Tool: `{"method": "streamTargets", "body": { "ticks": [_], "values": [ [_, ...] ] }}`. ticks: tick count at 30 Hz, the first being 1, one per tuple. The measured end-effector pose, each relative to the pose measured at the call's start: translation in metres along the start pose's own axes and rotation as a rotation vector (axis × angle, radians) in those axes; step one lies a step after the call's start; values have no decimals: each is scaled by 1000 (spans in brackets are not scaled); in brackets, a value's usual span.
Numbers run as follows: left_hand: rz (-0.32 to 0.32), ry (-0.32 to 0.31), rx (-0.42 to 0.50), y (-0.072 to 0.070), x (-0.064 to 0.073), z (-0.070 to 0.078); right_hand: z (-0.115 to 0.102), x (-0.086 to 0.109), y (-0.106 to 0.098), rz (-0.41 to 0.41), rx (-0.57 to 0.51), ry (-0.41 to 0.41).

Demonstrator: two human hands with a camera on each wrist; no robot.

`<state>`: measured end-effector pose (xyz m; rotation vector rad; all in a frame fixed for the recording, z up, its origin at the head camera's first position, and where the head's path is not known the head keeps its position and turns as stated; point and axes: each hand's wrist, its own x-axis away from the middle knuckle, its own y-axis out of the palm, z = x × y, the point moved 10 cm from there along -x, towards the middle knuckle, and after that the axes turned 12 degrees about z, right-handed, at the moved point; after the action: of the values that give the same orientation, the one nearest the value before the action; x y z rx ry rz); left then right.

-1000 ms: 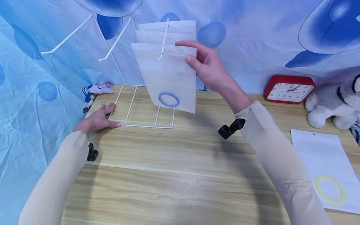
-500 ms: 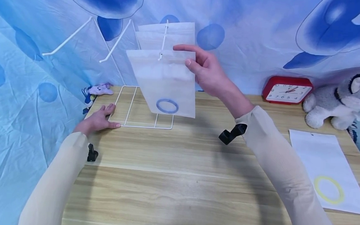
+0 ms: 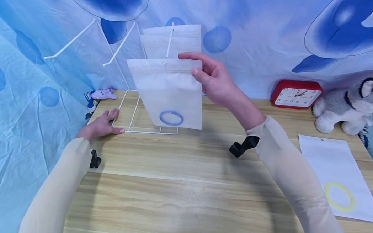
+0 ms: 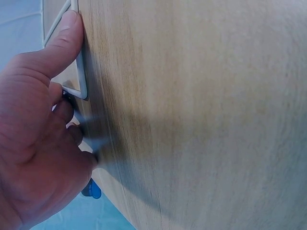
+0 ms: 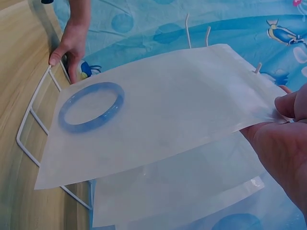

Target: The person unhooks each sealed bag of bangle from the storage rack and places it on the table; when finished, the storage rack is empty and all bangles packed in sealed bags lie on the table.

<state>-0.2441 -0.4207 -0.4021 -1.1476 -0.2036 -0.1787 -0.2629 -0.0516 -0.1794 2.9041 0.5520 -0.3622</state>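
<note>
My right hand [image 3: 219, 77] pinches the top right edge of a white translucent bag [image 3: 172, 90] with a blue ring [image 3: 171, 118] showing at its bottom. The bag's top edge is at the front tip of a white wire hook [image 3: 169, 46], which pokes out in the right wrist view. More white bags [image 3: 173, 42] hang further back on that hook. At the left, my left hand [image 3: 102, 125] holds the front left corner of the white wire rack's base [image 3: 150, 132], its thumb along the front wire.
Two bare hooks [image 3: 70, 43] stick out left of the bags. On the table's right lies a white bag [image 3: 343, 176] with a yellow ring. A red clock [image 3: 296, 94] and a grey plush dog [image 3: 354, 101] stand at the back right, a small purple toy [image 3: 104, 93] at the back left.
My right hand has drawn the front bag forward and down along the hook to its tip, widening the gap to the bags behind. The left hand has stayed on the rack.
</note>
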Motion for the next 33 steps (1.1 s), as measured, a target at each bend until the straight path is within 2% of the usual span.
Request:
{"method": "streamTargets", "body": {
  "ticks": [6,12,16,22,29,33],
  "values": [
    [-5,2,8,1,0,-2,-8,8,2,-16,-15,-39],
    [2,0,30,1,-1,-4,-21,15,5,-70,-132,-53],
    [-5,-6,31,2,-2,-4,-27,22,-4,-81,-170,-52],
    [-11,-1,0,2,-3,-4,-30,37,-32,-89,-196,-64],
    [-10,-14,2,0,0,0,-19,56,-79,1,-151,18],
    [-6,-18,3,0,1,1,-18,70,-107,46,-126,-20]
  ]
}}
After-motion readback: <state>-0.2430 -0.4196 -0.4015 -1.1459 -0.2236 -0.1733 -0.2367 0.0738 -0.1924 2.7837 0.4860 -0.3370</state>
